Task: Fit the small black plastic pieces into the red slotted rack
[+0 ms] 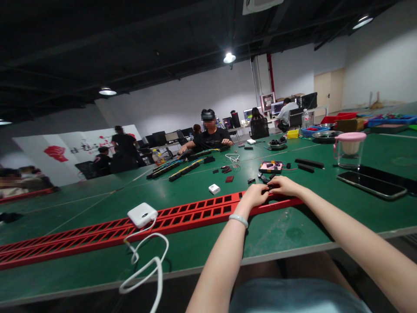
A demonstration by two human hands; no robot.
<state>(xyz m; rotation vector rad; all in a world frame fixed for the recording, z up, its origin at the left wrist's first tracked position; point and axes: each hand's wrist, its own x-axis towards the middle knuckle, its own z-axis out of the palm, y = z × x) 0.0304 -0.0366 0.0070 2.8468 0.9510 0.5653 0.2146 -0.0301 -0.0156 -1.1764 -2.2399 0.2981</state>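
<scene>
A long red slotted rail frame [195,213] runs across the table from the left to beneath my hands. My left hand [256,195], with a pale bangle at the wrist, has its fingers curled together over the right part of the frame. Beside it, my right hand [285,186] is closed too, with its fingertips bent down close to the left ones. Small black parts [264,177] show just behind the fingers. What each hand grips is hidden by the fingers. A black clip-like piece [251,181] lies just beyond my left hand.
A white power bank [142,214] with a white cable rests on the frame. Beyond are a white adapter [214,189] and a pink-and-black box [271,166]. To the right stand a pink-lidded cup [350,152] and a phone [371,184]. A person [211,137] sits opposite.
</scene>
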